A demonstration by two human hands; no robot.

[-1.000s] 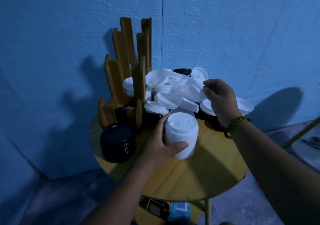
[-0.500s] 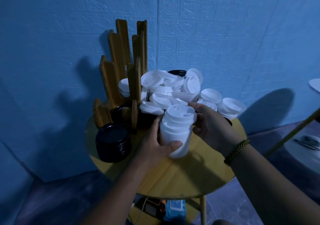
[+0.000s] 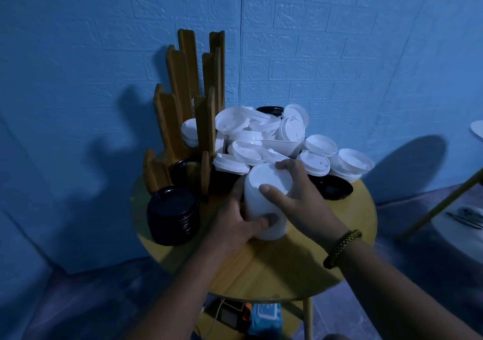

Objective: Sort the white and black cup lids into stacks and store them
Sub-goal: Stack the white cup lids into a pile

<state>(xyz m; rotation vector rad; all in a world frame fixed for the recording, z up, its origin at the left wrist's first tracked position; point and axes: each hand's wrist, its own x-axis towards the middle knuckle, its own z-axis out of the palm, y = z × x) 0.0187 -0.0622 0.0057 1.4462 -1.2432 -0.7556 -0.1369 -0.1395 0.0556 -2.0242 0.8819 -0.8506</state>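
A tall stack of white lids [image 3: 264, 198] stands on the round wooden table [image 3: 277, 266]. My left hand [image 3: 235, 222] grips its lower part from the left. My right hand [image 3: 298, 198] curls over the stack's top and right side, thumb on its front. Behind lies a loose pile of white lids [image 3: 258, 141], with a black lid [image 3: 332, 190] to the right under them. A stack of black lids [image 3: 171, 218] sits at the table's front left. A wooden slotted rack [image 3: 188, 109] at the back left holds some white lids [image 3: 189, 133] and black lids [image 3: 183, 169].
A blue brick-pattern wall stands right behind the table. Under the tabletop a lower shelf holds a blue packet [image 3: 265, 318] and a small device [image 3: 230, 316]. At the far right are a thin slanted leg [image 3: 439, 203] and a white surface [image 3: 462, 224].
My right hand came back from the pile with a white lid and has set it on the stack, now clasping the stack's top. My left hand kept holding the stack.
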